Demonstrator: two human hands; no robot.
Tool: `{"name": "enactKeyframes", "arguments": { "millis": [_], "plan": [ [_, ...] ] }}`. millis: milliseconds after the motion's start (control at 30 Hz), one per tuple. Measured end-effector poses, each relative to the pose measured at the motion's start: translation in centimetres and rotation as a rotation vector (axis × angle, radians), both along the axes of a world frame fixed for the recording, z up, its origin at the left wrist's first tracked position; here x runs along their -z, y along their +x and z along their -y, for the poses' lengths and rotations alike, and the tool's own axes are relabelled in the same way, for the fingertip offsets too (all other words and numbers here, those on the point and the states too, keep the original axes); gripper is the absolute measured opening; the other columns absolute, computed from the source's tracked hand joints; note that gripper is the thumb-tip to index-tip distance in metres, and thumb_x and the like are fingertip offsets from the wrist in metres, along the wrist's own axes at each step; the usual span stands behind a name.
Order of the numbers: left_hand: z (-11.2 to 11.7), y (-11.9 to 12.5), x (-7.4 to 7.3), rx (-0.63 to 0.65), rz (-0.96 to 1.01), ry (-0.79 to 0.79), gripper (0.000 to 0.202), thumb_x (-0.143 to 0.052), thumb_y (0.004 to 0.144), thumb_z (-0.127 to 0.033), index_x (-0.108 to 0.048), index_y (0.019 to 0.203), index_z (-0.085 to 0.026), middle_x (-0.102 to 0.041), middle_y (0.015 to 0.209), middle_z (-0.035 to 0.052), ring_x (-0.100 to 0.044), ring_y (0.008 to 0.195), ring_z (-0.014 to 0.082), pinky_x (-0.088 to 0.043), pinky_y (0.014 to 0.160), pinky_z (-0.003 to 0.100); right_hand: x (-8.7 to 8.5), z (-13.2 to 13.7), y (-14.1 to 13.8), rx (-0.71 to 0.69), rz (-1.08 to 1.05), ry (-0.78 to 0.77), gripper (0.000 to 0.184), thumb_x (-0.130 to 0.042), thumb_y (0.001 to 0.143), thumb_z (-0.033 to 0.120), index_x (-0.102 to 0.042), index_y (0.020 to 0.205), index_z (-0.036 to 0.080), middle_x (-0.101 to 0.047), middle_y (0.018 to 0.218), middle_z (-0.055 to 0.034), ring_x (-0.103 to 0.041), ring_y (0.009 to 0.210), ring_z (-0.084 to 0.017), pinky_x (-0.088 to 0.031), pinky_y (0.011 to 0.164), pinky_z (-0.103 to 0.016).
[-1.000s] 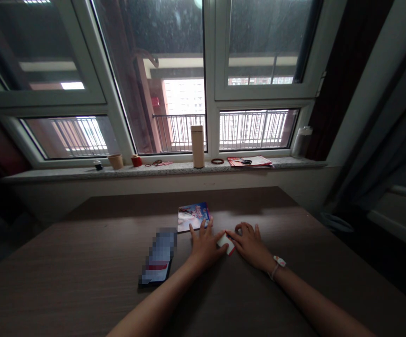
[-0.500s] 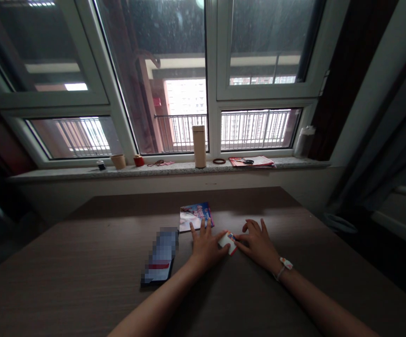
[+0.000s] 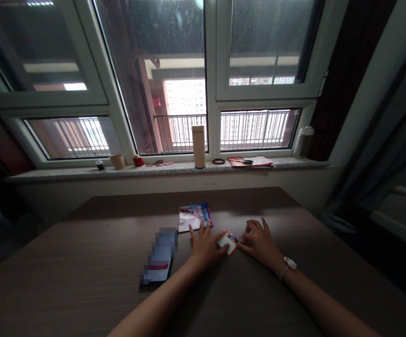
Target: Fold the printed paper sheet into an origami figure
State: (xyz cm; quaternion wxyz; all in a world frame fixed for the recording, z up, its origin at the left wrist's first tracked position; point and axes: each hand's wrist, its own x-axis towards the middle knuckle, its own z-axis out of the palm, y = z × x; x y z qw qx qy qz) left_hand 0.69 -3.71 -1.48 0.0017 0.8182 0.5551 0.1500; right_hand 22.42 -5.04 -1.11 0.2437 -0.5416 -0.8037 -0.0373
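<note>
A small folded piece of paper [image 3: 225,243], white with a coloured printed strip and a red edge, lies on the table between my hands. My left hand [image 3: 204,246] rests with its fingers spread; its thumb and index finger press the paper flat. On the paper's right side, the thumb and index finger of my right hand [image 3: 261,242] pinch the edge of the coloured strip, while its other fingers are raised and bent. Just beyond my left fingertips is a booklet [image 3: 193,217] with a blue and pink printed cover.
A phone [image 3: 160,257] with a blurred screen lies left of my left hand on the brown table [image 3: 83,252]. Along the windowsill [image 3: 174,170] stand a beige flask [image 3: 199,147], a paper cup [image 3: 117,162], a red spool [image 3: 138,161] and papers [image 3: 264,162] with scissors [image 3: 247,162].
My right hand has shifted slightly to the right, and more of the coloured strip shows beside its fingertips. My left hand stays in place on the paper.
</note>
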Motion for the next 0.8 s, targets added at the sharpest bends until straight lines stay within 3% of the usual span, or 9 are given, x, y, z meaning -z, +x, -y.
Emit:
{"name": "enactKeyframes", "arguments": {
  "millis": [67,167,300,400,633,800],
  "plan": [
    [-0.1,0.0,0.2,0.004,0.003,-0.009,0.050,-0.046,0.083,-0.069,-0.052,0.129,-0.051,-0.039,0.149,0.0021,-0.020,0.141,0.0391,0.009,0.104,0.071,0.2,-0.1,0.0,0.007,-0.025,-0.010,0.023,-0.063,0.082,0.044,-0.067,0.074,0.023,-0.060,0.102,-0.0048,-0.049,0.114,-0.026,-0.016,0.112,-0.060],
    [-0.2,0.0,0.3,0.008,0.010,-0.018,0.050,-0.045,0.083,-0.070,-0.051,0.129,-0.051,-0.037,0.150,0.0023,-0.019,0.141,0.0391,0.009,0.104,0.072,0.5,-0.1,-0.2,-0.019,-0.068,-0.031,0.021,-0.061,0.082,0.040,-0.065,0.097,0.025,-0.060,0.114,-0.0058,-0.049,0.116,-0.025,-0.017,0.111,-0.061],
    [-0.2,0.1,0.3,0.003,0.007,-0.017,0.051,-0.045,0.083,-0.070,-0.051,0.129,-0.051,-0.036,0.151,0.0027,-0.018,0.141,0.0390,0.008,0.104,0.072,0.7,-0.2,-0.8,-0.175,-0.062,-0.094,0.031,-0.051,0.088,0.028,-0.059,0.118,0.032,-0.060,0.126,-0.0027,-0.041,0.129,-0.024,-0.012,0.113,-0.061],
    [-0.1,0.1,0.3,0.002,-0.002,-0.026,0.051,-0.044,0.084,-0.069,-0.050,0.131,-0.050,-0.035,0.152,0.0031,-0.017,0.141,0.0392,0.007,0.104,0.072,0.7,-0.1,-1.2,-0.226,-0.038,-0.140,0.034,-0.046,0.091,0.026,-0.059,0.122,0.034,-0.061,0.128,-0.0002,-0.038,0.133,-0.023,-0.008,0.114,-0.061],
    [0.0,-0.1,0.1,0.024,-0.006,-0.003,0.051,-0.045,0.085,-0.067,-0.049,0.132,-0.049,-0.036,0.151,0.0049,-0.020,0.140,0.0396,0.005,0.102,0.074,0.3,0.3,-1.1,-0.141,-0.012,-0.198,0.033,-0.044,0.093,0.038,-0.056,0.124,0.043,-0.058,0.133,0.0058,-0.037,0.134,-0.026,-0.005,0.112,-0.065],
    [0.6,-0.4,-0.5,0.076,-0.031,0.067,0.050,-0.046,0.085,-0.066,-0.053,0.130,-0.045,-0.035,0.151,0.0044,-0.021,0.140,0.0377,0.009,0.105,0.070,-0.1,0.4,-1.0,-0.122,-0.019,-0.215,0.031,-0.043,0.093,0.040,-0.060,0.120,0.042,-0.058,0.133,0.0067,-0.036,0.134,-0.029,-0.001,0.110,-0.068]
  ]
}}
